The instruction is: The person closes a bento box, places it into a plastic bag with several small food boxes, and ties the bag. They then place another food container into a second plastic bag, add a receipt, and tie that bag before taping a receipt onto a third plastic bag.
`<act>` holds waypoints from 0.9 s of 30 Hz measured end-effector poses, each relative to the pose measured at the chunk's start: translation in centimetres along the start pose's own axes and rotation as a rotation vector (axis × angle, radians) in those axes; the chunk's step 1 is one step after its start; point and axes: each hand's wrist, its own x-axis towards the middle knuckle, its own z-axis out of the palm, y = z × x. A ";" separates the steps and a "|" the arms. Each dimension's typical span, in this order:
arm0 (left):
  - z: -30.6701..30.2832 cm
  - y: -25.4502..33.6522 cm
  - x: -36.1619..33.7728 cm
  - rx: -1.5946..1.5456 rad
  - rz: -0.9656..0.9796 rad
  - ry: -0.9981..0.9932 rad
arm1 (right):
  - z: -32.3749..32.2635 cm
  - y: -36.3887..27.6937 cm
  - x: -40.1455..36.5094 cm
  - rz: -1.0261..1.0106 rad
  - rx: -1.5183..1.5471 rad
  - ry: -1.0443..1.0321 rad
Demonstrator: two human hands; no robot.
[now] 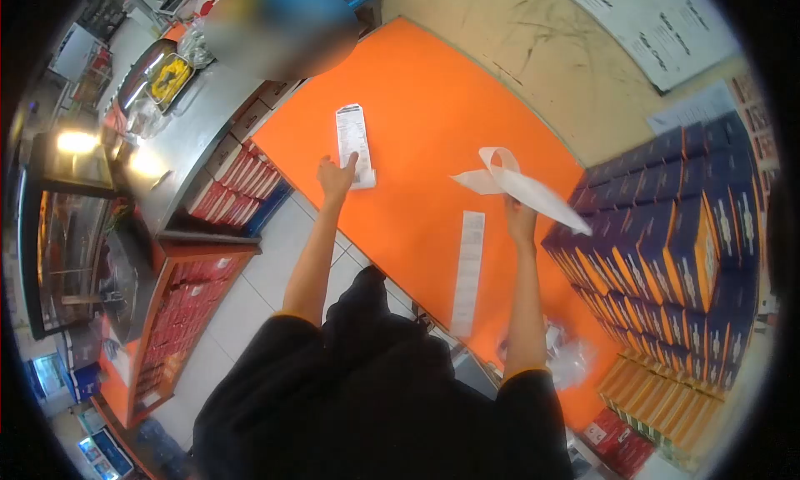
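On the orange tabletop (417,105) lies a long printed receipt (352,134), curled at its lower end. My left hand (336,178) touches its lower part, thumb and fingers apart. My right hand (521,217) is closed on a curled white paper strip (533,192), raised above the table; its fingertips are partly hidden behind the paper. Between my hands, nearer to me, a second long receipt (468,272) lies flat.
Stacked dark blue and orange boxes (650,238) stand along the right edge. A clear plastic bag (571,359) lies at the lower right. A metal counter (200,105) with a tray of yellow items (170,80) is at the left. Red boxes (196,305) fill a shelf.
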 end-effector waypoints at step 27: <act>-15.0 24.5 2.6 -0.697 0.787 -1.347 | 1.5 -26.5 0.9 0.164 0.731 0.143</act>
